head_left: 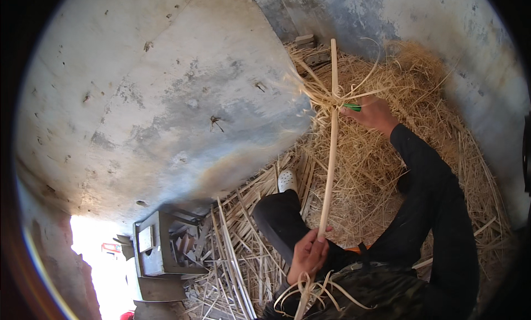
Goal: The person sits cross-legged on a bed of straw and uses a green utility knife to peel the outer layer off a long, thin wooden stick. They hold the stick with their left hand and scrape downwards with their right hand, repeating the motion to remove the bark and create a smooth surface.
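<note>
Clenched left hand (307, 253) low on pale stick (332, 148), right hand (375, 113) at 1 o'clock pinching green tool (351, 107) beside straw knot (326, 99); binding seemingly midway, tightening likely next.

Single head view, looking steeply down, close over the straw-covered floor (387, 170)

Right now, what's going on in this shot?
A person sits on a straw-covered floor beside a concrete wall. The left hand grips the lower part of a long thin stick, with loose fibre strips trailing below it. The right hand, arm stretched out, holds something small and green at a knot of straw bound around the stick's upper part. A white shoe shows near the split canes on the floor.
</note>
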{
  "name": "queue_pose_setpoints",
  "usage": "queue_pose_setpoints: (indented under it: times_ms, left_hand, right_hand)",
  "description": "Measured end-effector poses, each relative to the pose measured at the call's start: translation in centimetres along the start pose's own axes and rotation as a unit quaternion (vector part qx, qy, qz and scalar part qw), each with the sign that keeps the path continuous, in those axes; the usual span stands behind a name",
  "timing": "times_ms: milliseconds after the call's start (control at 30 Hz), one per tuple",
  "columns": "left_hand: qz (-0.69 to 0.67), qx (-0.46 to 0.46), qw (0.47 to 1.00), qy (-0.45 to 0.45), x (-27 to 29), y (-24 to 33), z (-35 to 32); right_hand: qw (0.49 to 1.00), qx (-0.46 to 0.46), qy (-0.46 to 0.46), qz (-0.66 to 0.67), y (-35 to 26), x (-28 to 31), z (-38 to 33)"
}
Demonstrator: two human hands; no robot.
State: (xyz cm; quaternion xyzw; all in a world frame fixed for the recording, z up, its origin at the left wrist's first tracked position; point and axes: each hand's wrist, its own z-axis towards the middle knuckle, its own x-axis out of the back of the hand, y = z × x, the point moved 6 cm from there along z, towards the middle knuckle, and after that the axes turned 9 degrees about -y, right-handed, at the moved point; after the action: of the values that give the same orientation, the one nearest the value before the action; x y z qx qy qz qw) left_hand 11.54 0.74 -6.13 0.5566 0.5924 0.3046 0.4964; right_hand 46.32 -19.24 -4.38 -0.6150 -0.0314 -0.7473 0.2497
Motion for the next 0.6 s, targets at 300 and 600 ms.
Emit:
queue_pose_setpoints:
  times_ms: [300,600]
  left_hand:
    - [0.201,-0.026,0.975,-0.087,5.2,3.2,11.6]
    - [0.118,-0.077,0.979,-0.146,4.0,7.6,22.2]
  right_hand:
    - [0.977,0.034,-0.089,0.190,-3.0,0.4,-2.3]
    - [0.974,0.039,-0.064,0.215,-1.6,1.5,-2.3]
